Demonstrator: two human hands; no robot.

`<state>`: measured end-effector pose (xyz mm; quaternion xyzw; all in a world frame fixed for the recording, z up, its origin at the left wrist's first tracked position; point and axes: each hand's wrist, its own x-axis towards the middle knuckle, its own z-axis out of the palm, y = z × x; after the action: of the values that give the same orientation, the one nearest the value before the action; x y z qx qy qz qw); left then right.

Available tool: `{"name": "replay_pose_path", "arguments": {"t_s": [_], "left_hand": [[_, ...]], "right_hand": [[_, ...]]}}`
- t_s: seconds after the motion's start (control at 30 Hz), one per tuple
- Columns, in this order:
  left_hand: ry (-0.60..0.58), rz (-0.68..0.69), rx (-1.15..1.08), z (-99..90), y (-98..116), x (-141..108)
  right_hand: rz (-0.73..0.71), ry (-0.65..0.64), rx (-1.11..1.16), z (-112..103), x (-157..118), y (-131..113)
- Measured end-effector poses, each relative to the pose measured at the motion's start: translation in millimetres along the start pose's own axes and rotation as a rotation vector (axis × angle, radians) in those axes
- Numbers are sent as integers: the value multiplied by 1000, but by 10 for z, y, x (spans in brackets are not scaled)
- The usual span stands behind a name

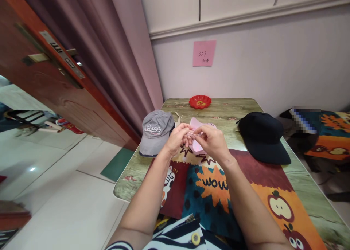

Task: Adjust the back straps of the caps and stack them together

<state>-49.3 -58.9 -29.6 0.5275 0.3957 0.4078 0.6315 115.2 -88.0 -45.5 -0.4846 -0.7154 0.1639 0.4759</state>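
Note:
Both hands meet over the middle of the table, close together. My left hand [180, 137] is closed, its fingertips pinching one end of a thin pale strip [191, 133]. My right hand [212, 139] pinches the same strip from the other side. What the strip belongs to cannot be made out. Right behind and beneath the hands is a pink thing that looks like a cap [196, 123], mostly hidden by them. To the left sits a grey cap [157, 131] with white lettering on its front. A black cap [262, 137] lies to the right, brim toward me.
A red scalloped dish [200, 102] stands at the back of the wood-patterned table [232, 106]. A colourful printed mat [188, 195] covers the near part. A pink paper note [204, 53] is on the wall. At left are a curtain [117, 42] and a brown door [54, 67].

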Motion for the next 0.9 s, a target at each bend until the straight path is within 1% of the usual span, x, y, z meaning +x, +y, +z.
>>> {"name": "replay_pose_path", "arguments": {"t_s": [0.13,0.23,0.3,0.4,0.53,0.67,0.9], "left_hand": [[-12,5,-7,-37,-12,4],[-67,42,46,-53,-36,1],[-93,62,64,-48,-52,-4],[-97,87,107,-27,-85,-2],[-73,168,168,-12,-168,25],[-71,198,129,-18,-254,50],[-56,229,84,37,-260,47]], "right_hand": [[169,-79,319,-110,12,28],[234,-128,557,-180,26,79],[272,-146,661,-203,34,123],[315,-151,777,-201,35,187],[354,-149,829,-187,26,235],[386,-154,843,-198,21,250],[429,-161,806,-238,16,233]]}}
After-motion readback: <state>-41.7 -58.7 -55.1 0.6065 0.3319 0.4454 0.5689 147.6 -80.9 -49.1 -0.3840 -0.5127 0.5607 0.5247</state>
